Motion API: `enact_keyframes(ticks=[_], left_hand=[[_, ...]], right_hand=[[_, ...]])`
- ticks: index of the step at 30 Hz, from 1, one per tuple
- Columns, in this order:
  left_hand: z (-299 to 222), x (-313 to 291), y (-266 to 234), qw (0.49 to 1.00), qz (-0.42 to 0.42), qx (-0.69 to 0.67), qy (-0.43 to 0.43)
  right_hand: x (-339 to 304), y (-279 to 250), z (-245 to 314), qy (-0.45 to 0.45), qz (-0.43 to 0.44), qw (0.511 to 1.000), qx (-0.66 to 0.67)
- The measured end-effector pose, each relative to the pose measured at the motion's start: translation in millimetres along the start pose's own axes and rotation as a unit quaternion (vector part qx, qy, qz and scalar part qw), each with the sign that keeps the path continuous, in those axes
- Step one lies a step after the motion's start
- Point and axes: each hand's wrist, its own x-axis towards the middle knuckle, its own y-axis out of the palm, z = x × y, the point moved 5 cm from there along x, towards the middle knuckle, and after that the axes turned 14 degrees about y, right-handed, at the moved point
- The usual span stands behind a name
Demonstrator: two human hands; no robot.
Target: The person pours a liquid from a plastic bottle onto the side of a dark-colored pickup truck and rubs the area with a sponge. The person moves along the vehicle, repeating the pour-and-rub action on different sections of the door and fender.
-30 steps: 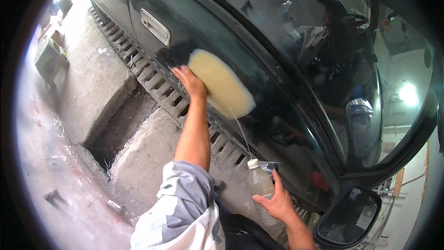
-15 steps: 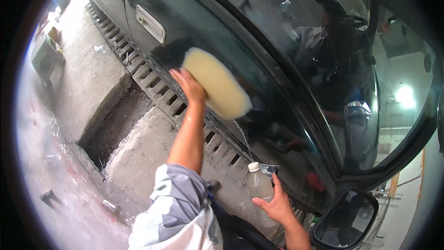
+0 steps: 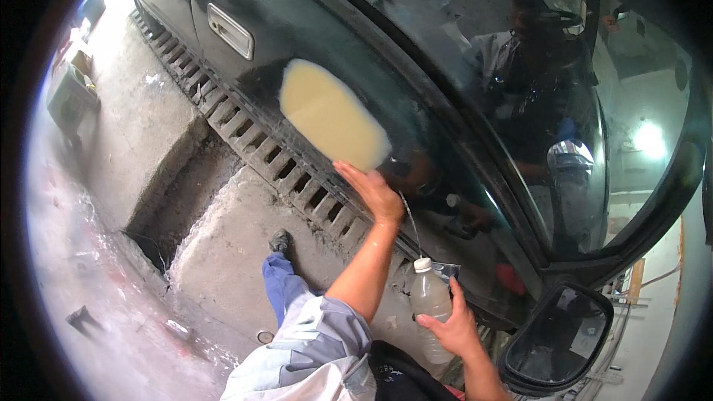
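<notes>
A cream-coloured patch [image 3: 334, 115] with a smooth surface stands out on the dark green car door [image 3: 256, 78]. Against the patch's lower end lies my left hand [image 3: 373, 194], fingers stretched out and close together; whatever is under the palm is hidden. My right hand [image 3: 451, 325] grips a clear plastic bottle [image 3: 431, 298] with a white cap, held upright with cloudy liquid inside. From the cap a thin stream of liquid [image 3: 413, 224] arcs up toward the door beside my left hand. A dark flat piece [image 3: 447, 270] shows behind the bottle's neck, by my right fingertips.
The door handle [image 3: 230, 31] is beyond the patch, and a side mirror [image 3: 558, 338] juts out at lower right. Under the car runs a slotted drain grating [image 3: 278, 165]. A square pit [image 3: 174, 186] opens in the concrete floor. A plastic stool [image 3: 73, 96] stands far left.
My left hand has slid down and right, from the patch's left edge to its lower end. The bottle in my right hand has shifted slightly right. My foot has come into view.
</notes>
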Motion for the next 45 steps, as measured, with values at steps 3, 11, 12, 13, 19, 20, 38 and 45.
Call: enact_keyframes(ticks=[3,11,12,13,19,20,38,45], left_hand=[[-23.5,-3.3,1.2,0.999,0.016,0.012,0.029],[-56.4,212.9,-19.8,0.979,0.037,0.058,0.191],[-55.7,220.3,-22.1,0.979,0.043,0.058,0.191],[-56.9,224.2,-22.3,0.979,0.05,0.058,0.191],[-86.0,113.9,-9.6,0.951,0.064,0.034,0.301],[-85.3,101.5,-10.0,0.949,0.075,0.035,0.304],[-84.1,20.2,-109.7,0.655,0.625,-0.181,-0.385],[-128.2,69.6,-176.8,0.803,0.572,-0.145,-0.082]], right_hand=[[-4.3,-3.7,6.4,0.027,0.014,1.0,-0.006],[-6.2,-3.8,12.2,-0.022,0.005,1.0,-0.011],[-6.4,-2.4,12.8,-0.026,0.007,1.0,-0.006],[-6.6,-1.3,12.4,-0.029,0.009,1.0,-0.001],[-11.5,-4.4,13.0,-0.021,0.02,0.998,0.05],[-13.9,-5.7,15.0,-0.013,0.034,0.997,0.07],[-26.4,61.2,45.5,-0.149,-0.045,0.945,0.289],[-57.8,76.2,74.7,-0.242,-0.074,0.909,0.331]])
